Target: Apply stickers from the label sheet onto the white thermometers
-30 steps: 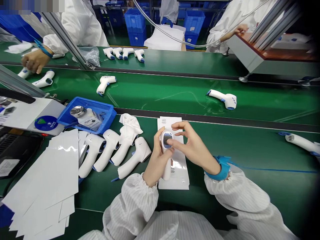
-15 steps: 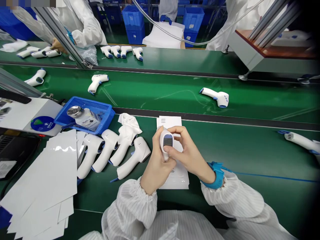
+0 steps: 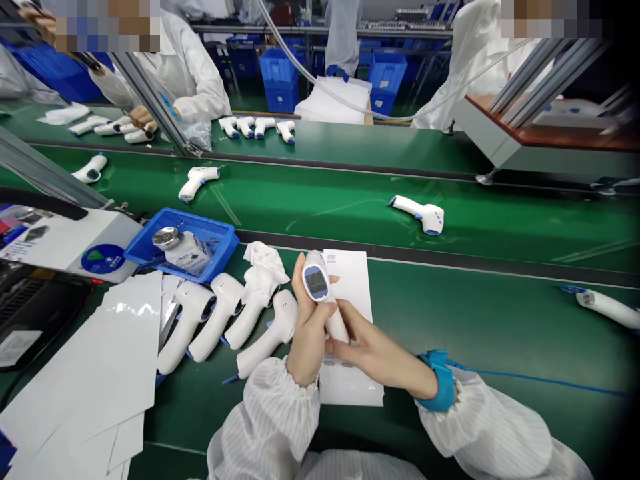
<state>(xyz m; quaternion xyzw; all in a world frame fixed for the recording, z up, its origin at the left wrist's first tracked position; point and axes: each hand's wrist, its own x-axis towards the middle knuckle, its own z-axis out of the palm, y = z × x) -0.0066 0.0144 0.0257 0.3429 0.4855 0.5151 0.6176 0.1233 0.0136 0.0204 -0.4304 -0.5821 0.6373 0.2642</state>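
Between my hands is a white infrared thermometer (image 3: pixel 338 325), tilted, its dark screen with a blue surround facing up at me. My left hand (image 3: pixel 306 337) is closed around its head end, the thumb lying just below the screen. My right hand (image 3: pixel 369 345) grips the handle low down, thumb and fingers on either side. Beneath them lies a printed white sheet (image 3: pixel 353 277) or bag, partly hidden by the hands. To the left rest several more white thermometers (image 3: pixel 220 320) in a row, one with a crumpled white cloth (image 3: pixel 264 263) over its head.
A blue tray (image 3: pixel 229 250) holding a metal-capped bottle (image 3: pixel 186 252) stands at left, behind loose white sheets (image 3: pixel 110 347). Thermometers (image 3: pixel 431 217) lie spaced along the green belt (image 3: pixel 310 200). A blue cord (image 3: pixel 525 379) runs right from my wrist strap (image 3: pixel 440 380). Across the belt a co-worker's hand (image 3: pixel 144 119) touches thermometers.
My hands have turned the thermometer so it tilts left. My right hand has slid from beside the screen down onto the handle. The camera view has tipped up slightly.
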